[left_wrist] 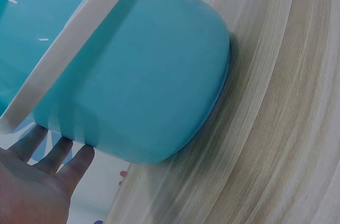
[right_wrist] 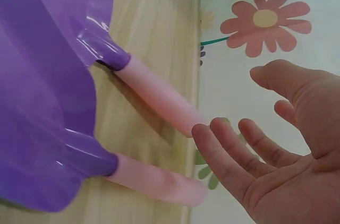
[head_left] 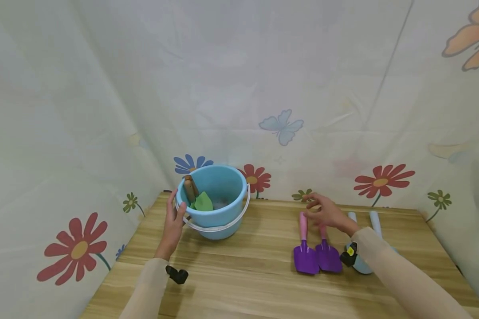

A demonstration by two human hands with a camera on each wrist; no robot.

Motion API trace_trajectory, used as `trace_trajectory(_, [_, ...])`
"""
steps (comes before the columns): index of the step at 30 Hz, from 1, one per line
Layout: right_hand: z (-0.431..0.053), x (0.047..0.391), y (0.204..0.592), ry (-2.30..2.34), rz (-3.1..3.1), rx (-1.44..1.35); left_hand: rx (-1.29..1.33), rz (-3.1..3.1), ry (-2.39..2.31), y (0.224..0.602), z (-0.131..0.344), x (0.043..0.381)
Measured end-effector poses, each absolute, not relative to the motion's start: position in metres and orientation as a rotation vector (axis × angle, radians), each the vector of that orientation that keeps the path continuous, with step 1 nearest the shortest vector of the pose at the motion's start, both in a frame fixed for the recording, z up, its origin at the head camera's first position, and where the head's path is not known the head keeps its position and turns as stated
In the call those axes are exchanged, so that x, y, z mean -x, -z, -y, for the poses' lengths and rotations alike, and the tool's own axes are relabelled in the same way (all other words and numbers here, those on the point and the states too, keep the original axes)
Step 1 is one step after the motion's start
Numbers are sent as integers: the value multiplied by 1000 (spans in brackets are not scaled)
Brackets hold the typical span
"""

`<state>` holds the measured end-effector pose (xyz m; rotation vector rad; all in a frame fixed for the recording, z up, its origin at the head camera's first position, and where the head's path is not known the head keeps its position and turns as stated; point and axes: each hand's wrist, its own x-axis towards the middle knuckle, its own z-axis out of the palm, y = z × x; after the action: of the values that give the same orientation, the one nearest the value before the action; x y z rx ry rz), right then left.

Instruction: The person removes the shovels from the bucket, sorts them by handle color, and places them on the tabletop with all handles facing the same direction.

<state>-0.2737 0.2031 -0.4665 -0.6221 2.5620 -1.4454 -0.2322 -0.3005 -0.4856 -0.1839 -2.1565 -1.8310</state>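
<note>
A light blue bucket (head_left: 219,223) stands upright at the left of the table, its white handle (head_left: 222,229) folded down over the front. Inside lean hand shovels with brown handles (head_left: 190,189) and a green blade (head_left: 203,202). My left hand (head_left: 174,221) rests on the bucket's left side, fingertips against the blue wall (left_wrist: 143,75). Two small shovels with purple blades (head_left: 305,259) and pink handles (head_left: 303,227) lie side by side on the right. Over their handle ends hovers my right hand (head_left: 327,213), fingers spread and slightly bent, holding nothing.
Right of the purple shovels lie two more with pale blue handles (head_left: 375,223), partly hidden by my right forearm. The wooden table (head_left: 243,283) meets a white flowered curtain (head_left: 323,168) at its back and sides.
</note>
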Motion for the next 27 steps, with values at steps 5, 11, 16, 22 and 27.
trace_trajectory(5, [-201,276,455,1367,-2623,727,186,2161,1834,487,301,233])
trace_trajectory(11, [-199,278,440,1273,-2687,767,199,2157,1831,489,302,233])
trace_trajectory(16, [-197,279,433,1236,-2696,785,199,2155,1830,490,302,234])
trace_trajectory(22, [-195,280,430,1222,-2678,859,200,2153,1838,489,303,234])
trace_trajectory(27, [-194,281,419,1194,-2677,929,198,2154,1838,488,303,233])
